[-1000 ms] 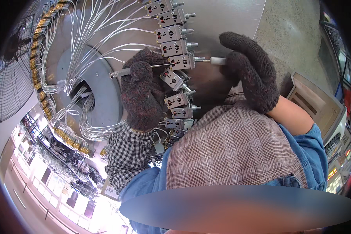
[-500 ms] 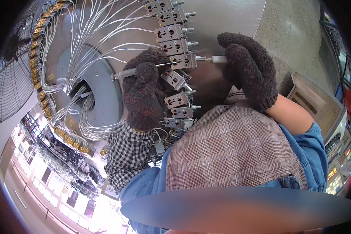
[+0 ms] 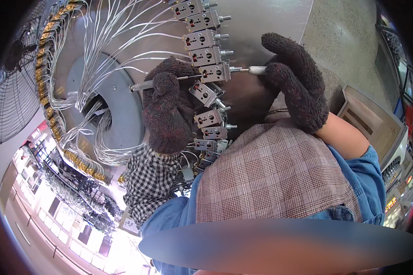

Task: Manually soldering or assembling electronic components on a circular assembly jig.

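Note:
Both my hands wear dark knitted gloves. My left hand (image 3: 170, 107) is closed round a slim tool with a grey handle (image 3: 142, 85); its thin metal shaft reaches right onto the face of a small metal thermostat-like block (image 3: 214, 72). My right hand (image 3: 298, 85) pinches the pale handle of a screwdriver (image 3: 258, 70), the index finger stretched up and away from it. The screwdriver's shaft meets the end of the threaded stem (image 3: 235, 69) on that same block. Just below, a tilted block (image 3: 203, 93) sits beside my left hand.
More blocks (image 3: 200, 40) line the curved edge of a round metal table (image 3: 266, 18). White wires (image 3: 119, 32) run from them to a grey central ring (image 3: 128, 105). Brass-coloured fittings (image 3: 46, 46) follow the far-left rim. A caged fan (image 3: 18, 91) stands at left, a beige bin-like box (image 3: 369, 119) at right.
My right index finger has lifted and straightened, and the fingers have shifted on the screwdriver handle. My left hand has moved very slightly left with its tool.

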Action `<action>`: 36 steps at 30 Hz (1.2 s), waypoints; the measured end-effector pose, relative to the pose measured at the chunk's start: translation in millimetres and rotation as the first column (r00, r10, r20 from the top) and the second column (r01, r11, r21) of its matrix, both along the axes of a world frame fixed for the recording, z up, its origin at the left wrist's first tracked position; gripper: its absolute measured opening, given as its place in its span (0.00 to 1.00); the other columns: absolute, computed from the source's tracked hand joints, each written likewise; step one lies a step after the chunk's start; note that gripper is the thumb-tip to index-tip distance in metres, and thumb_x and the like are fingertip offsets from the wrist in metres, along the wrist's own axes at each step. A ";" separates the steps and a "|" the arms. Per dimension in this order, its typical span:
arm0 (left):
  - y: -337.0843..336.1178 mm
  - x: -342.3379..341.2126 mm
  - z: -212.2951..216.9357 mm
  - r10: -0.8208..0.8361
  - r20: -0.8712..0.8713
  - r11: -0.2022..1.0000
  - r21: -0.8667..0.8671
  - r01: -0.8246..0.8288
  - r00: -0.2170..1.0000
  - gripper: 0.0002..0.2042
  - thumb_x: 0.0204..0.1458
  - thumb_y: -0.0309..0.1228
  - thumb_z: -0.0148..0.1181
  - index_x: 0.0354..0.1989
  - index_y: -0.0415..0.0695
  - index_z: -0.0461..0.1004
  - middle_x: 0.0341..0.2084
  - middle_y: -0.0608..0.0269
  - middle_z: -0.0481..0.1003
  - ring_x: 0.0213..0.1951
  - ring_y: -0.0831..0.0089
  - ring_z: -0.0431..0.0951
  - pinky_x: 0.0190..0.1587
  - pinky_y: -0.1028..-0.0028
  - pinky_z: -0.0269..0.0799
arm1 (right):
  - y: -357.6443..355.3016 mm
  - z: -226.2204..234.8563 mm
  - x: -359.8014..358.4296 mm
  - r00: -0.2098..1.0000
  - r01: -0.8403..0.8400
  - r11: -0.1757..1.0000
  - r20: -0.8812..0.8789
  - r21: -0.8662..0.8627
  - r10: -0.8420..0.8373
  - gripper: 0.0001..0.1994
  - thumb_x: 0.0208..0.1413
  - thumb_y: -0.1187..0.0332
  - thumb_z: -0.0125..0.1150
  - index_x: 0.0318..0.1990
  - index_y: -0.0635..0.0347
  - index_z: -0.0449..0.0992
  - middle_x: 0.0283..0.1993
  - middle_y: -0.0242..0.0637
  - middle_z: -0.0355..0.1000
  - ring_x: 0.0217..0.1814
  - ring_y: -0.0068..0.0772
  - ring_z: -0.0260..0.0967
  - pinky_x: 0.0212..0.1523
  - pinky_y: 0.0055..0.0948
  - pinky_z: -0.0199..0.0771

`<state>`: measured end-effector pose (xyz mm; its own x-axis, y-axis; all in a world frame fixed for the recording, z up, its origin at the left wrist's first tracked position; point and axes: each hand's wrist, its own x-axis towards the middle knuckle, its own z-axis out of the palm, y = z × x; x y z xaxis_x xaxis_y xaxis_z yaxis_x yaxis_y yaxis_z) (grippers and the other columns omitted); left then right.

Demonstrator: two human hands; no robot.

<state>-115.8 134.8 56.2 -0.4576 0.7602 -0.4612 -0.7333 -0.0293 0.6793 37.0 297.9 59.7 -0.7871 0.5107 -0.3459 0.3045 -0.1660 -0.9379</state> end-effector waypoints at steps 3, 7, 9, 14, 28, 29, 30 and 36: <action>3.2 6.4 4.4 0.129 0.092 0.992 0.004 -0.130 0.987 0.17 0.57 0.41 0.37 0.45 0.38 0.59 0.36 0.45 0.70 0.35 0.60 0.75 0.33 0.68 0.77 | -1.9 -0.9 -0.7 0.998 0.037 0.999 -0.050 -0.001 -0.037 0.19 0.54 0.68 0.49 0.54 0.62 0.61 0.33 0.36 0.68 0.34 0.23 0.64 0.38 0.23 0.66; 0.6 4.8 0.8 0.073 -0.033 0.995 -0.067 -0.075 0.997 0.18 0.57 0.42 0.37 0.45 0.38 0.60 0.35 0.48 0.71 0.34 0.63 0.75 0.30 0.72 0.77 | -2.7 -2.2 2.1 0.991 0.053 0.999 -0.126 0.004 -0.052 0.20 0.54 0.69 0.50 0.54 0.62 0.61 0.35 0.38 0.68 0.36 0.24 0.65 0.39 0.24 0.67; 1.4 3.6 0.8 0.051 -0.079 0.997 -0.046 -0.055 0.996 0.18 0.57 0.42 0.37 0.44 0.38 0.60 0.35 0.48 0.71 0.33 0.64 0.75 0.29 0.73 0.77 | -1.0 3.3 1.4 0.998 0.057 0.978 -0.016 -0.200 -0.062 0.20 0.54 0.69 0.50 0.54 0.63 0.61 0.36 0.40 0.69 0.36 0.26 0.67 0.38 0.25 0.68; 1.6 1.1 0.8 0.000 -0.092 0.996 -0.089 -0.008 0.996 0.17 0.56 0.41 0.38 0.43 0.38 0.60 0.35 0.48 0.71 0.32 0.64 0.76 0.28 0.72 0.77 | -5.1 -8.8 -1.7 0.990 0.059 0.998 -0.130 0.000 -0.058 0.17 0.56 0.67 0.47 0.52 0.63 0.63 0.29 0.37 0.69 0.30 0.24 0.67 0.32 0.22 0.68; 8.2 4.7 2.9 0.159 -0.073 0.986 -0.042 -0.162 0.985 0.16 0.50 0.34 0.53 0.41 0.35 0.65 0.30 0.50 0.72 0.29 0.63 0.76 0.27 0.69 0.77 | -0.1 -1.8 -1.1 0.996 0.054 0.990 -0.064 -0.130 -0.063 0.15 0.55 0.64 0.50 0.49 0.60 0.67 0.28 0.31 0.67 0.24 0.17 0.64 0.24 0.17 0.66; 11.1 5.2 7.6 0.171 -0.050 0.984 -0.035 -0.173 0.984 0.16 0.50 0.35 0.53 0.40 0.34 0.65 0.30 0.49 0.72 0.28 0.62 0.76 0.27 0.69 0.77 | 1.0 2.4 -1.9 0.997 0.062 0.979 -0.023 -0.196 -0.068 0.16 0.55 0.64 0.50 0.49 0.60 0.67 0.28 0.31 0.67 0.25 0.17 0.64 0.24 0.17 0.66; 12.0 4.4 9.6 0.171 -0.050 0.984 -0.034 -0.172 0.984 0.16 0.50 0.35 0.53 0.40 0.34 0.65 0.30 0.49 0.72 0.28 0.62 0.76 0.27 0.69 0.77 | 1.6 4.1 -2.4 0.997 0.072 0.963 0.019 -0.261 -0.070 0.16 0.55 0.64 0.51 0.50 0.60 0.66 0.28 0.31 0.67 0.26 0.17 0.64 0.25 0.17 0.66; 10.0 2.7 8.2 0.169 0.020 0.983 -0.071 -0.168 0.985 0.16 0.51 0.36 0.49 0.40 0.33 0.64 0.29 0.45 0.72 0.26 0.60 0.77 0.25 0.66 0.78 | -0.2 -10.1 2.5 0.988 0.041 0.997 -0.147 -0.065 -0.050 0.19 0.54 0.64 0.52 0.53 0.58 0.63 0.28 0.30 0.67 0.30 0.19 0.64 0.29 0.19 0.67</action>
